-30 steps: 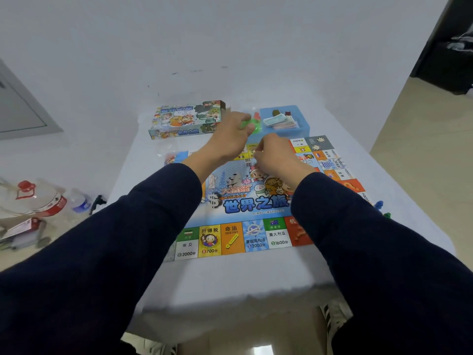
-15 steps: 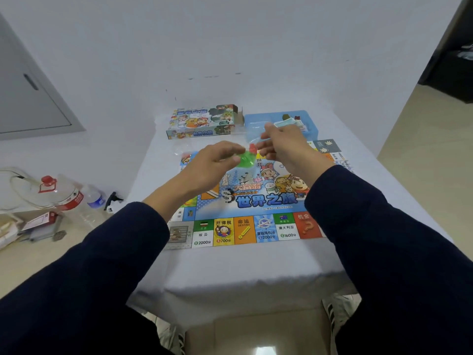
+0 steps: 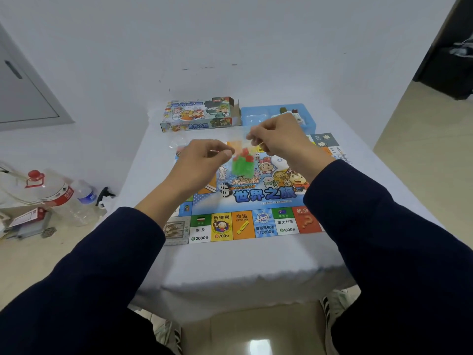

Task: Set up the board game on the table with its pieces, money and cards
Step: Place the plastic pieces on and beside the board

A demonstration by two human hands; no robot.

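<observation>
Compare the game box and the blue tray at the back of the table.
The game box is printed cardboard covered in cartoon art; the blue tray is plain plastic. The box's end flap hangs open; the tray lies open-topped, holding cards. Both sit side by side behind the board.

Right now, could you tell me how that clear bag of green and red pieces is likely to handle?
The clear bag of pieces looks floppy: it sags between the left hand and right hand, which pinch its top. Probably light, since fingertips carry it. The loose pieces would likely scatter over the game board if opened carelessly.
</observation>
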